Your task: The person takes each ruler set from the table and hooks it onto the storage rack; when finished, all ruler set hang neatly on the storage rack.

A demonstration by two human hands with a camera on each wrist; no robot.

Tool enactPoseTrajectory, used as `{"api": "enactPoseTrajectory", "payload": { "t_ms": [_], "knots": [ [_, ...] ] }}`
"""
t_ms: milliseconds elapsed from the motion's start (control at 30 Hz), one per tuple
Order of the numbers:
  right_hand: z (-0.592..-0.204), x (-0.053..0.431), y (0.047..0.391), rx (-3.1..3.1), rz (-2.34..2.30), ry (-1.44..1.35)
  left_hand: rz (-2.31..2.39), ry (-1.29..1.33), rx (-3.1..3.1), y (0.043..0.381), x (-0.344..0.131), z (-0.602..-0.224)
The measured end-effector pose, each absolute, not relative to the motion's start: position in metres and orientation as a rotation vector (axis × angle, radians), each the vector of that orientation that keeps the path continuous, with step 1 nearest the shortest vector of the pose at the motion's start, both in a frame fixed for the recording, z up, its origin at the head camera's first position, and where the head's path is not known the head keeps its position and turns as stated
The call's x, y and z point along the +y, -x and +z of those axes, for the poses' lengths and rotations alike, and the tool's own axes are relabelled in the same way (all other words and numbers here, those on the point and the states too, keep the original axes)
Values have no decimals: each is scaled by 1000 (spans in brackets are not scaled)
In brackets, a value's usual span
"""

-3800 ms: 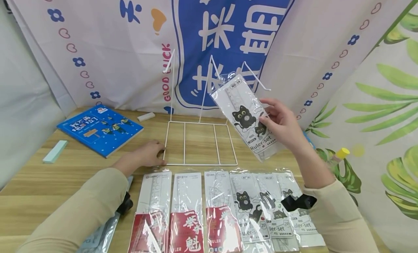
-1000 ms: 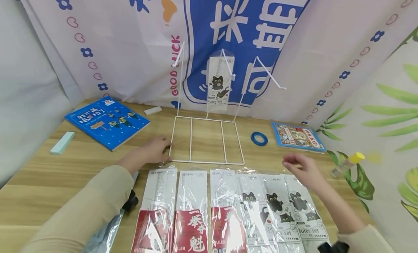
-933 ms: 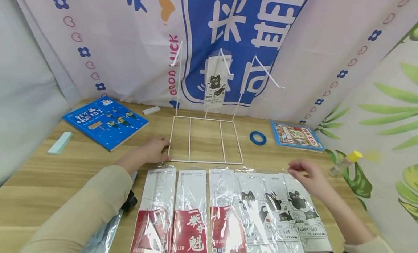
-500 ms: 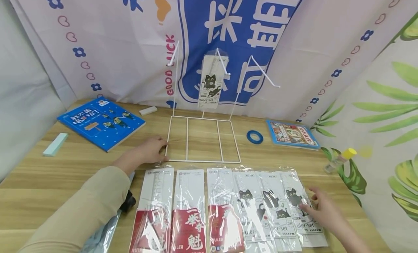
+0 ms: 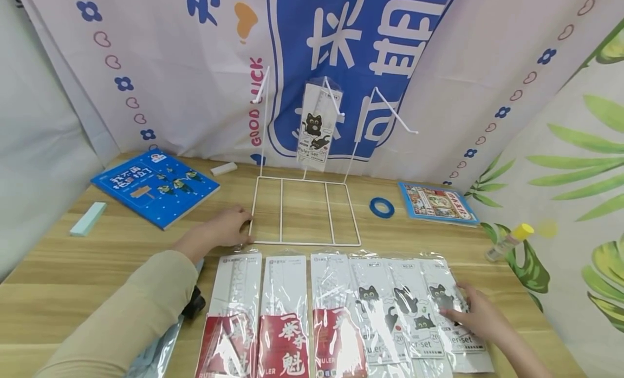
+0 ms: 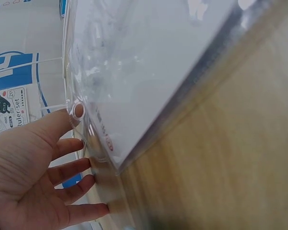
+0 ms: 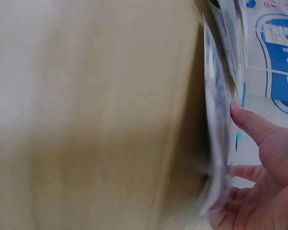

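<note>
My left hand [image 5: 228, 227] rests at the left front corner of a white wire display rack [image 5: 304, 242], its fingers spread and touching the base wire. My right hand [image 5: 480, 314] pinches the edge of the rightmost ruler set [image 5: 460, 343], a clear pack printed with black cats; in the right wrist view the thumb [image 7: 252, 122] lies on one face and the fingers on the other. Another cat ruler set [image 5: 317, 126] hangs on the rack's middle hook. Two more cat packs [image 5: 419, 313] and several red-and-white ruler packs [image 5: 285, 291] lie in a row.
Behind the rack hangs a printed cloth [image 5: 341, 42]. A blue book [image 5: 156, 188], a white block [image 5: 223, 169] and a pale green block [image 5: 88, 219] lie left. Blue tape [image 5: 382, 208], a comic-covered book [image 5: 439, 203] and a yellow-capped bottle [image 5: 509, 242] are right. More packs lie under my left forearm.
The cat ruler set once in my right hand now hangs on the middle hook. My right hand came back down to the rightmost pack and took its edge. My left hand stayed at the rack.
</note>
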State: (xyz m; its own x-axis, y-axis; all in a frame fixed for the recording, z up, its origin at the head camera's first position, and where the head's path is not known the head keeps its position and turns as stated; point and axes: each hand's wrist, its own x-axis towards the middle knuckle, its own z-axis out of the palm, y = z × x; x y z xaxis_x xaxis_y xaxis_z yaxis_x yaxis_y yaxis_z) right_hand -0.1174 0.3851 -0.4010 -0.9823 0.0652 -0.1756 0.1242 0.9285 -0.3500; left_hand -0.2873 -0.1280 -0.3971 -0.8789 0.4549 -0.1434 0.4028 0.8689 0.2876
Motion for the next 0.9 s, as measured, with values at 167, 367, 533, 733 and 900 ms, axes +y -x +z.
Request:
{"api": "enactPoseTrajectory", "payload": {
  "t_ms": [167,367,533,733,900],
  "knots": [
    [-400,392,121,2796,-812,-262,362,-643,2833,286,-127,-396],
    [-396,400,121,2710,-1058,-291,363,-655,2840,284,-127,-394],
    [-388,406,123,2633,-1125,-323,369,-663,2844,283,-127,-393],
    [-373,407,128,2675,-1093,-293,365,-653,2843,283,-127,-393],
    [-346,400,136,2790,-1122,-187,359,-630,2840,283,-126,-394]
  ]
}}
